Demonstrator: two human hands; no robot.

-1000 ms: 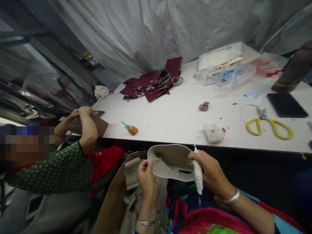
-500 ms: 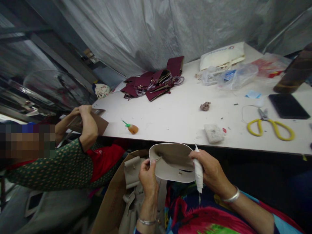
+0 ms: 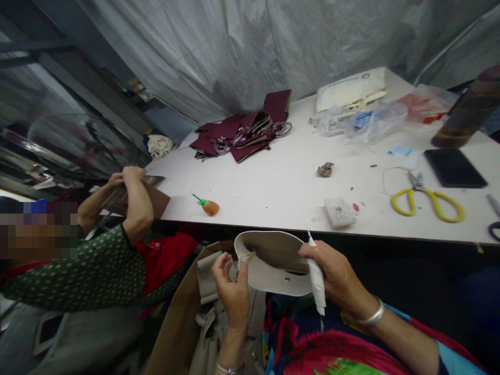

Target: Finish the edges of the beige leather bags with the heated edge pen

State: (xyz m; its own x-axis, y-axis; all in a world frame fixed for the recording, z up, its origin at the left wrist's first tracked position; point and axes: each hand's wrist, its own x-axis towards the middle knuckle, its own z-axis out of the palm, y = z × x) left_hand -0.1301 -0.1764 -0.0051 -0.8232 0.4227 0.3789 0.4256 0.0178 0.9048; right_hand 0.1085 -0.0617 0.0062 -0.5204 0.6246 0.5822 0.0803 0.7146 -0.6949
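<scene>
A beige leather-like bag piece (image 3: 269, 278) with a small metal fitting is held open-mouthed over my lap, just below the table edge. At its right end, my right hand (image 3: 332, 268) grips the bag's edge together with a thin-tipped tool (image 3: 317, 281). That tool has a white-wrapped handle and metal sticking out at both ends. My left hand (image 3: 232, 289) is at the bag's left end, thumb and fingers apart. Its thumb is close to the rim; whether it touches I cannot tell. A short pale thread end (image 3: 247, 256) shows at the rim there.
Below my left hand is a cardboard box (image 3: 175, 317) with beige pieces (image 3: 209, 278). On the table (image 3: 273, 182) are yellow-handled scissors (image 3: 427, 198), a black phone (image 3: 455, 167), a whitish block (image 3: 339, 213), an orange bottle (image 3: 210, 207) and maroon bags (image 3: 230, 133). A co-worker (image 3: 97, 255) sits left.
My left hand has let go of the bag's left rim and shifted slightly left, its fingers spreading. My right hand keeps its grip. The view has moved slightly right.
</scene>
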